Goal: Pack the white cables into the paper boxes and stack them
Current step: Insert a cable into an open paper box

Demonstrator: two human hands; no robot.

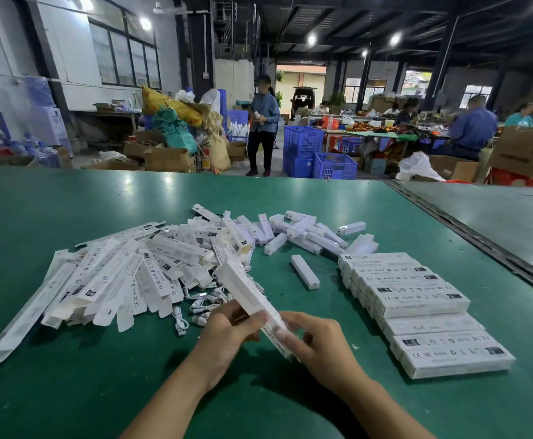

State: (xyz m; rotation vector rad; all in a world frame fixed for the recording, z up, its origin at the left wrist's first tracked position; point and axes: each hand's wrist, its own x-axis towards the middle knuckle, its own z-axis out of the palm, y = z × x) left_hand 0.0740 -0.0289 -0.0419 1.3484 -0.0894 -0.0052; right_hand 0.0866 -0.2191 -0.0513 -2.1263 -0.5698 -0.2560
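Head view: we hold one paper box (252, 296) above the green table (68, 210), long axis running far-left to near-right. Our left hand (227, 337) pinches its middle between thumb and curled fingers, and our right hand (316, 340) curls round the near end, apparently at the flap. White cables (202, 305) lie just beyond the left hand, while the stack of packed boxes (417, 299) sits to the right, nearer the right hand, so we judge that hand better placed to carry the box across.
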